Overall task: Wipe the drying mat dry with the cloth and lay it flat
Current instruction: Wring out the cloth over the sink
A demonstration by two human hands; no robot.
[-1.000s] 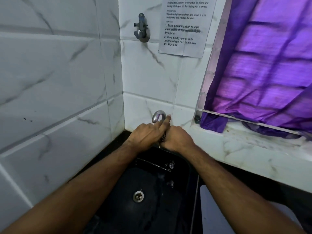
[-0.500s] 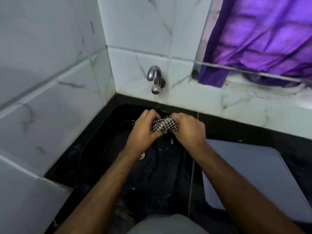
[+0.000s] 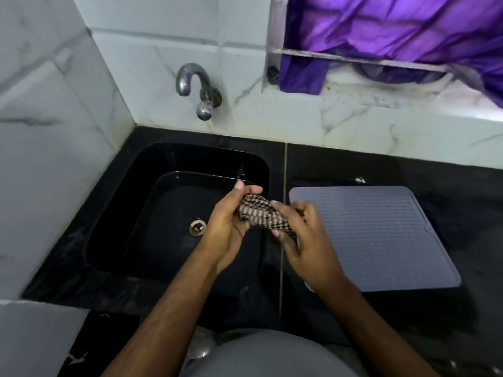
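Observation:
A bunched black-and-white checked cloth [image 3: 260, 215] is held between both hands over the right side of the black sink [image 3: 130, 202]. My left hand [image 3: 228, 229] grips its left end, and my right hand [image 3: 304, 240] grips its right end with curled fingers. The grey ribbed drying mat [image 3: 381, 235] lies flat on the black counter just right of the sink. My right hand and forearm cover the mat's near left corner.
A chrome tap [image 3: 198, 88] juts from the white tiled wall above the sink. The drain [image 3: 197, 227] sits in the basin floor. A purple curtain [image 3: 394, 31] hangs over the window ledge at the back right. Tiled wall closes the left side.
Both hands came down from the tap and toward me, holding the twisted cloth. The view tilted down, so the mat and sink now show fully. The hands shifted slightly right.

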